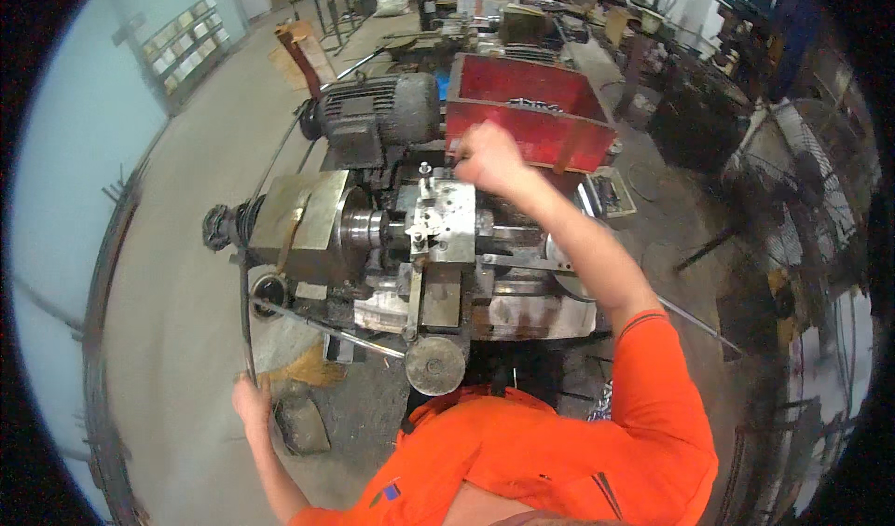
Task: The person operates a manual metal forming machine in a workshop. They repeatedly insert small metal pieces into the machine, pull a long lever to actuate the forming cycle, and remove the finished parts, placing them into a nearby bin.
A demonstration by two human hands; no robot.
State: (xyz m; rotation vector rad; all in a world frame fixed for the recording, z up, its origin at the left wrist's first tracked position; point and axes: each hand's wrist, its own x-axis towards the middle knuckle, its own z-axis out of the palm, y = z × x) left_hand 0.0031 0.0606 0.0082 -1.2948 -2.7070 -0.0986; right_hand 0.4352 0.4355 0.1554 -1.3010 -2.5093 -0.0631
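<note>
My left hand [250, 401] is closed round the lower end of a long dark lever rod [246, 325], which runs up beside the lathe-like machine's headstock [300, 211]. Beyond the metal tool block [455, 211], my right hand [488, 159] reaches forward with its fingers curled. Its fingertips are by a dark part at the block's far edge; what they hold, if anything, I cannot make out. A bright upright bolt [425, 179] stands on the block, left of that hand. The round chuck [360, 229] sits between headstock and block.
A red open bin [522, 140] with small metal parts stands behind the block. To its left is a ribbed electric motor [380, 111]. A round grey handle end [435, 366] juts toward my body. A bare metal rod [326, 328] crosses the left front.
</note>
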